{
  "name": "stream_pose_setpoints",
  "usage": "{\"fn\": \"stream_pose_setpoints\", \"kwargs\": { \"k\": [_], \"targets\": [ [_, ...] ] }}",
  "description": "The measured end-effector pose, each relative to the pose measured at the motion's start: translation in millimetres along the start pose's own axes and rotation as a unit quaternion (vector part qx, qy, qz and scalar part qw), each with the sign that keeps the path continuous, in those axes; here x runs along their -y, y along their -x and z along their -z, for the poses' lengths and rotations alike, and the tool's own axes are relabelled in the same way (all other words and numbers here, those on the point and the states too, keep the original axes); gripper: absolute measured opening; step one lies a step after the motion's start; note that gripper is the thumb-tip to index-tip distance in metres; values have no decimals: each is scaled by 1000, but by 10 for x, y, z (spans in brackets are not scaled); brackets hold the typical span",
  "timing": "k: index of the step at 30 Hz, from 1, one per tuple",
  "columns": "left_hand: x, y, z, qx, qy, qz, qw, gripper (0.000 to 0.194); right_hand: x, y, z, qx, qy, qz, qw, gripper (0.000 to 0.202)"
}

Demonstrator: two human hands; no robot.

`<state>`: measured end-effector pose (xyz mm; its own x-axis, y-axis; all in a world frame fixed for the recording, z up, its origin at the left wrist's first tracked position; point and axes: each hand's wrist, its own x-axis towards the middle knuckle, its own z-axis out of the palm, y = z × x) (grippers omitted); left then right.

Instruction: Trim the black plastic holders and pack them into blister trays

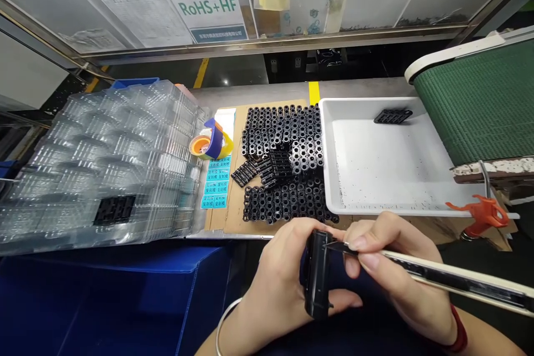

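Observation:
My left hand [277, 275] is closed around a black plastic part [319, 278], held upright at the bottom centre. From the right, my right hand [400, 272] pinches a cream-handled knife [454, 280]. The dark tip of the knife touches the upper right edge of the black part. Beyond my hands, rows of black plastic parts [283, 125] lie on a cardboard sheet [225, 222], with a few loose ones piled in the middle.
Clear plastic trays [95, 150] are stacked at left, above a blue bin [125, 300]. A tape dispenser [214, 140] stands by blue labels [214, 188]. At right are a white tray [354, 167] holding one black part, an orange-handled tool [478, 214] and a green conveyor [479, 100].

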<state>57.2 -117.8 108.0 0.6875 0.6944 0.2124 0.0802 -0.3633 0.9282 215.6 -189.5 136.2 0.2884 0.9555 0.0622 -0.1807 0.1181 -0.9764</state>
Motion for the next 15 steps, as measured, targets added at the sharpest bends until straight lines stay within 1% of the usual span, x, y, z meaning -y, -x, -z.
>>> {"fn": "stream_pose_setpoints", "kwargs": {
  "k": [4,6,7,9,11,13,15],
  "targets": [
    [18,-17,7,3,10,5,1000,61,-38,6,12,3,-7,3,1000,6],
    [67,-15,8,-3,15,-7,1000,64,-69,9,19,3,-29,-4,1000,5],
    [105,-11,5,-14,16,-18,1000,67,-82,6,22,0,-44,-7,999,5],
    [197,1,-11,-56,26,-39,997,74,-101,-15,24,-20,-73,-5,997,5],
    [285,10,-38,-115,53,-58,990,76,-104,-52,23,-53,-92,12,994,4],
    [335,10,-67,-167,84,-79,979,72,-94,-94,18,-79,-99,31,992,4],
    [337,10,-89,-181,91,-87,975,66,-84,-124,10,-85,-102,38,990,5]
  ]
}}
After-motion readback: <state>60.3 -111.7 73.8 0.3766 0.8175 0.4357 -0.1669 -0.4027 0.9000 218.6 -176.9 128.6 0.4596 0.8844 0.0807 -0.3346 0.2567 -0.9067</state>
